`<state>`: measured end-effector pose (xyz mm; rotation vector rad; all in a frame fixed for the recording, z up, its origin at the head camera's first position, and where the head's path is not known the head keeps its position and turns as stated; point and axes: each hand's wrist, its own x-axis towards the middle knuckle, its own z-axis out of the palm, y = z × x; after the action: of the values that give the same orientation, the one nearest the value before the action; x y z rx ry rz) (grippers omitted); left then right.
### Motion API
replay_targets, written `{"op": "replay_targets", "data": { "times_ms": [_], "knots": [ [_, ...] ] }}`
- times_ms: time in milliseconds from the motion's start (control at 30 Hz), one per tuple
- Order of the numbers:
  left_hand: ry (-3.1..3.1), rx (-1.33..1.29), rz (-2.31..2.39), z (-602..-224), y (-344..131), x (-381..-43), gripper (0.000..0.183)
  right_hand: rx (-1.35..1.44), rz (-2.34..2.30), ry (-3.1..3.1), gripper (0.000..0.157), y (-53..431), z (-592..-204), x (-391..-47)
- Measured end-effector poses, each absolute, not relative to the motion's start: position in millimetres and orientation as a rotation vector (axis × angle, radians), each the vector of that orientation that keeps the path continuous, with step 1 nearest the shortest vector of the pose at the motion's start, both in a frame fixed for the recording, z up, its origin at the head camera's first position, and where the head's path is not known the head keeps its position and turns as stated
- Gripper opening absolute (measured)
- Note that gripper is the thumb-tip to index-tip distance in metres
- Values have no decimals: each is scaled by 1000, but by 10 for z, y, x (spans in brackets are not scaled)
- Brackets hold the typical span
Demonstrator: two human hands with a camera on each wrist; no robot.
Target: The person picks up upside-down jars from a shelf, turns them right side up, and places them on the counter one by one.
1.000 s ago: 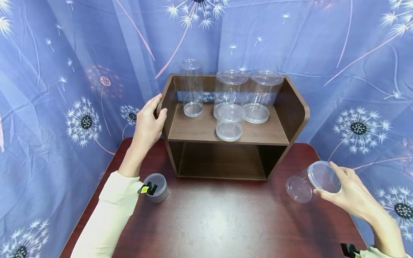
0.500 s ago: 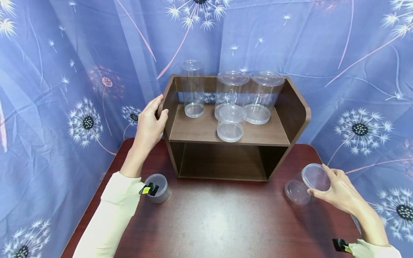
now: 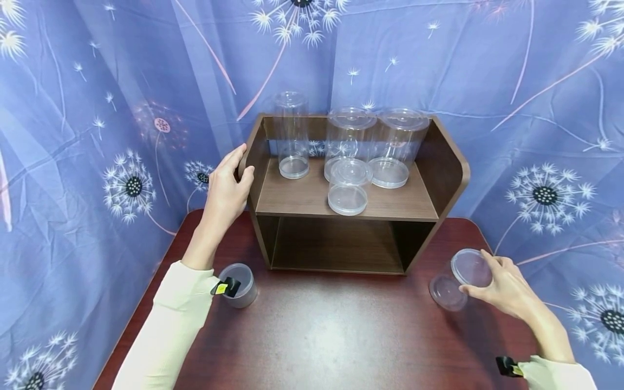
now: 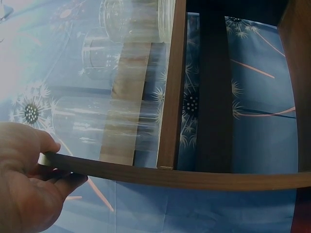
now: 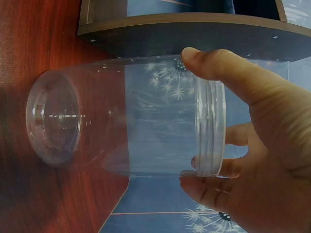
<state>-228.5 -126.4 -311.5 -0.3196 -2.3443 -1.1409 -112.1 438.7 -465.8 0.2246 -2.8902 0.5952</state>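
Observation:
My left hand (image 3: 226,181) grips the upper edge of the left side panel of a brown two-tier shelf (image 3: 317,205). In the left wrist view, the thumb and fingers lie on opposite faces of that panel (image 4: 194,179). Right of the shelf, my right hand (image 3: 507,287) holds a tall clear plastic jar (image 3: 447,293) around its lid end. The right wrist view shows the thumb and fingers on either side of the lid (image 5: 210,128), while the round base (image 5: 53,118) is right at the tabletop.
Several clear jars, including a tall narrow jar (image 3: 292,135) and a short jar (image 3: 348,189), stand on the upper tier. A small lidded tub (image 3: 241,287) sits on the dark red table (image 3: 322,325) near my left sleeve. A blue dandelion curtain (image 3: 380,49) hangs behind.
My right hand has moved left with the jar, toward the shelf, and the jar stands more upright. My left hand keeps its grip on the panel.

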Motion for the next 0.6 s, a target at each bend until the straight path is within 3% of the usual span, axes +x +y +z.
{"op": "replay_targets", "data": {
  "times_ms": [600],
  "knots": [
    [-2333, -314, -1152, -3120, -1266, -2289, 49, 184, 672, -2833, 105, 4382, -4749, -1108]
  ]
}}
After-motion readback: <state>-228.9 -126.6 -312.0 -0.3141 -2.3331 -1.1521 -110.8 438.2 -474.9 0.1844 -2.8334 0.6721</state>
